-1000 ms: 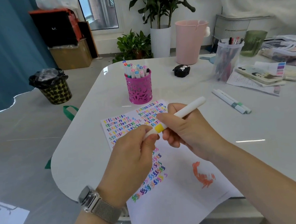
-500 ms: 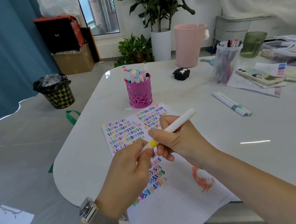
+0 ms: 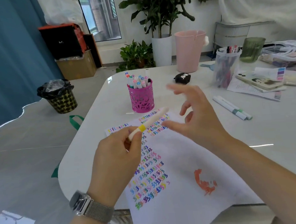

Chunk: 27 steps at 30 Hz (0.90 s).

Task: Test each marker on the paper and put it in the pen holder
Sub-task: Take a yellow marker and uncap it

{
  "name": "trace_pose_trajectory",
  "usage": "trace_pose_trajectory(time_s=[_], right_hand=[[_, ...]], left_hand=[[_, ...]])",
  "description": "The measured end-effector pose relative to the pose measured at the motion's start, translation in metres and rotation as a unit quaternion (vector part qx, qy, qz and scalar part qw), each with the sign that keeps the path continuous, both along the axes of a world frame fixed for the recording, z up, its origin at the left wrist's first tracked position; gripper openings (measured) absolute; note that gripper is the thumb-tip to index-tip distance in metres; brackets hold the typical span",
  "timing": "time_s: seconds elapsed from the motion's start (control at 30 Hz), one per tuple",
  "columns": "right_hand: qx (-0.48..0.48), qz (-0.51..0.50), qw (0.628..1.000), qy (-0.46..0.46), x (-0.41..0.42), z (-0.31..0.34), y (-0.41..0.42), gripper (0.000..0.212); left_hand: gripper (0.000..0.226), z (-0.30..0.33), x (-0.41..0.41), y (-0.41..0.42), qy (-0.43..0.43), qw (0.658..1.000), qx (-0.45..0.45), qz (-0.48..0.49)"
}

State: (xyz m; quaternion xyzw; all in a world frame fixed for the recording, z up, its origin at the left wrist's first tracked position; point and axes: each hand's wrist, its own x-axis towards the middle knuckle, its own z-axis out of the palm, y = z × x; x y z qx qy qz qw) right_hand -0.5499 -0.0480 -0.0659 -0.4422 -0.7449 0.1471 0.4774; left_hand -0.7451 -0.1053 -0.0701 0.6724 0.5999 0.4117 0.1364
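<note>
A white paper sheet (image 3: 181,161) covered in rows of coloured squiggles lies on the glossy white bench (image 3: 276,147). Above it, the left hand (image 3: 115,158) pinches a white marker with a yellow band (image 3: 149,124) by its near end, its far end angled up and away. The right hand (image 3: 197,115) hovers just beside it, fingers spread, holding nothing. Beyond stands the pink perforated metal pen holder (image 3: 141,98), full of markers; two white markers (image 3: 232,109) lie to the right.

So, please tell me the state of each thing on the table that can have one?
yellow-banded marker: capped, held by left hand
right hand: open, holds nothing
pink pen holder: upright, full of markers
paper: flat, covered in squiggles
two markers: lying capped
</note>
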Motion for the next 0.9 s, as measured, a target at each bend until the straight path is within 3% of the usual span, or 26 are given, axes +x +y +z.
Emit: trace_pose_trajectory(time_s=[0.1, 0.17, 0.23, 0.4, 0.5, 0.7, 0.8, 0.9], right_hand=[[0.096, 0.062, 0.962, -0.249, -0.006, -0.018, -0.004, 0.044], [0.142, 0.084, 0.939, -0.303, -0.018, -0.024, -0.005, 0.026], [0.164, 0.082, 0.926, -0.329, -0.030, -0.027, -0.005, 0.032], [0.046, 0.103, 0.946, -0.304, -0.039, -0.023, -0.016, 0.036], [-0.052, 0.168, 0.957, -0.230, -0.035, -0.017, -0.022, 0.025], [-0.191, 0.215, 0.952, -0.103, -0.027, -0.011, -0.028, 0.028], [-0.224, 0.201, 0.950, -0.079, -0.027, -0.009, -0.026, 0.027], [-0.200, 0.170, 0.963, -0.052, -0.030, 0.002, -0.016, 0.025]], left_hand=[[0.016, -0.006, -0.002, -0.003, 0.031, 0.998, -0.038, -0.028], [0.014, -0.007, -0.003, -0.003, 0.051, 0.997, -0.045, -0.044], [0.013, -0.006, -0.005, 0.000, 0.079, 0.996, -0.031, -0.038], [0.023, -0.004, -0.016, 0.007, 0.116, 0.991, 0.010, -0.065], [0.023, -0.002, -0.021, 0.006, 0.097, 0.987, 0.011, -0.124], [0.020, -0.002, -0.017, 0.001, 0.117, 0.980, 0.066, -0.149], [0.016, -0.001, -0.008, 0.001, 0.065, 0.988, 0.041, -0.137], [0.038, -0.002, -0.001, 0.003, 0.003, 0.994, -0.026, -0.104]])
